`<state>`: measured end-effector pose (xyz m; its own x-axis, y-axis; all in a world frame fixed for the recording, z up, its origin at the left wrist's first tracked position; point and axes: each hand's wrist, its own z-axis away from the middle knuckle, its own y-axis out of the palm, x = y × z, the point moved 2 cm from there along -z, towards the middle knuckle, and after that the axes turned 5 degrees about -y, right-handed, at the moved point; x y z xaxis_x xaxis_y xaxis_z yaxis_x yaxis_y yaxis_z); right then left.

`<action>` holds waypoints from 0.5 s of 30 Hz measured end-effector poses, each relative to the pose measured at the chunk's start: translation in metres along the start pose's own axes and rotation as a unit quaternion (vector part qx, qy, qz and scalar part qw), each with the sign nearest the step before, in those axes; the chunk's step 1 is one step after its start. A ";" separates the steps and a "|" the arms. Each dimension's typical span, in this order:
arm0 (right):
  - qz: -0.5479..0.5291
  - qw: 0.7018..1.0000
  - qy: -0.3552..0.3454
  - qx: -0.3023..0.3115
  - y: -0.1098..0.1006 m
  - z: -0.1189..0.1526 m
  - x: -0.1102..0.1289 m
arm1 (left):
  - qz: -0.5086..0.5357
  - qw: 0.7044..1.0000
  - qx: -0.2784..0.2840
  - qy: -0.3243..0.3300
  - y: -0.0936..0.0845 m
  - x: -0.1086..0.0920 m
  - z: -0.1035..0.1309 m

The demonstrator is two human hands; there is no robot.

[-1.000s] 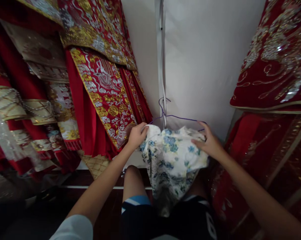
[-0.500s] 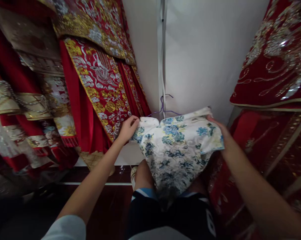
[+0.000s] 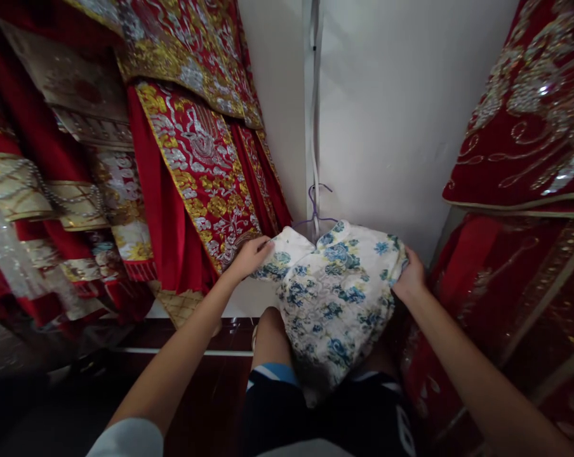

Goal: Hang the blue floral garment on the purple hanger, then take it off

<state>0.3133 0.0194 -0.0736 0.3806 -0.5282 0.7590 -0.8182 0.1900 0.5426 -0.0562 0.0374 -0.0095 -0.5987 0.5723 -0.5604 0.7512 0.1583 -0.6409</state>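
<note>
A white short-sleeved top (image 3: 337,285) with blue and yellow flowers hangs spread out in front of my legs. Out of its collar rises the hook of a purple hanger (image 3: 313,206); the hanger's lower part is hidden by the cloth. My left hand (image 3: 253,255) pinches the top's left shoulder and sleeve edge. On the other side, my right hand (image 3: 409,276) is closed on the right sleeve, with its fingertips partly behind the cloth. The lower end of the top falls in shadow between my knees.
Red robes with gold and silver embroidery (image 3: 204,152) hang at the left. More red beaded garments (image 3: 520,127) hang close on the right. A white wall (image 3: 387,114) with a vertical strip and cable (image 3: 314,95) stands ahead. The floor (image 3: 206,387) is dark and glossy.
My right hand has drawn inward and slightly down, and the right sleeve it stretched out is now gathered in it. The top's front has turned more toward me. My left hand has shifted slightly right.
</note>
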 end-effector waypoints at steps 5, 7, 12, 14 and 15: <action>0.036 0.988 -0.133 -0.076 0.002 -0.023 0.029 | 0.089 0.993 -0.066 -0.050 0.004 -0.002 0.001; 0.065 0.982 -0.169 -0.052 0.021 -0.036 0.048 | 0.101 0.992 -0.065 -0.049 0.006 -0.007 0.001; 0.092 0.978 -0.162 0.093 0.085 -0.019 0.075 | 0.076 0.990 -0.103 -0.060 0.019 -0.008 0.005; 0.090 0.968 -0.142 0.186 0.101 0.015 0.082 | 0.086 0.983 -0.138 -0.085 0.028 -0.001 0.007; 0.097 0.956 -0.127 0.247 0.105 0.035 0.086 | 0.104 0.979 -0.147 -0.094 0.033 0.002 0.009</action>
<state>0.2446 -0.0352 0.0360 0.1347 -0.7191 0.6817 -0.9904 -0.0759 0.1157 -0.0348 0.0363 -0.0365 -0.4447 0.4623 -0.7672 0.8930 0.2952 -0.3397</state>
